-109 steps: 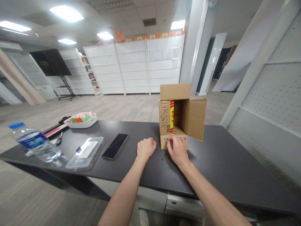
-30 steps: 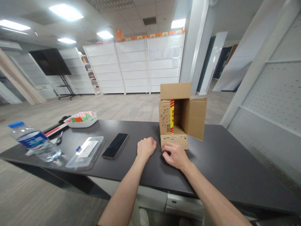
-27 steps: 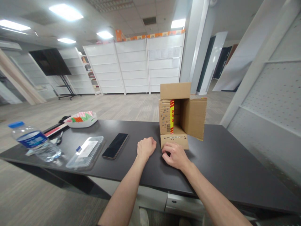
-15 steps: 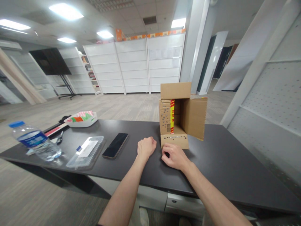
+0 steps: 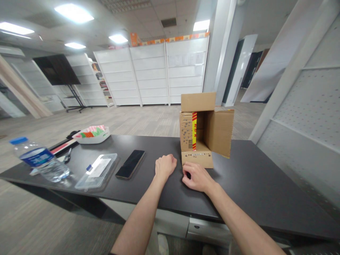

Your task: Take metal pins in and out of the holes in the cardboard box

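Note:
My left hand [image 5: 165, 166] rests on the dark desk [image 5: 164, 191] with its fingers curled into a loose fist, to the right of a black phone [image 5: 130, 164]. My right hand [image 5: 196, 176] lies on the desk with curled fingers, close in front of the lower flap of an open cardboard box [image 5: 186, 132]. Nothing shows in either hand. The box stands with its opening toward me, one flap up, one out to the right and one down. Yellow and red tape runs down its left flap.
Left of the phone lies a clear plastic case [image 5: 97, 171]. Beyond it are a tilted water bottle [image 5: 39, 159], a black pen [image 5: 68, 156] and a white basket [image 5: 92, 136] with colourful packets. White shelves [image 5: 148, 74] stand across the floor.

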`<act>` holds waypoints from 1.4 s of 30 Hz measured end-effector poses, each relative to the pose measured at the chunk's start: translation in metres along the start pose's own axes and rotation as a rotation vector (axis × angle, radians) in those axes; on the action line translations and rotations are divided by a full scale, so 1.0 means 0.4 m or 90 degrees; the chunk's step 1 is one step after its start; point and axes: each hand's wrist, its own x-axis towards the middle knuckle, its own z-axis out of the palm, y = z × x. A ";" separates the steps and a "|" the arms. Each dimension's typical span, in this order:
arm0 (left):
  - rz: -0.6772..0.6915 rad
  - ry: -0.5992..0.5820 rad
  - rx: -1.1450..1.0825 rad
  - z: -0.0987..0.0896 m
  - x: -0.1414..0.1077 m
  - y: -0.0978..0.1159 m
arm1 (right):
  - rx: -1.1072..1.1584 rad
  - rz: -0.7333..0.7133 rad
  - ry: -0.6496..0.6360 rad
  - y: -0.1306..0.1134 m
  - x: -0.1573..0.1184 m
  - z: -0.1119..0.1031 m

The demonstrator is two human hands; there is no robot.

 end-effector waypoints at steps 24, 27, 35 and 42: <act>0.012 -0.002 -0.005 0.003 0.001 -0.002 | -0.023 0.028 -0.087 -0.009 0.002 -0.013; 0.013 0.002 -0.001 0.000 -0.001 -0.002 | -0.022 0.027 -0.084 -0.011 0.002 -0.016; 0.016 0.009 0.000 0.001 0.000 -0.004 | -0.013 0.023 -0.070 -0.012 0.002 -0.016; 0.017 0.015 0.001 0.006 0.002 -0.005 | -0.017 0.019 -0.056 -0.005 -0.002 -0.008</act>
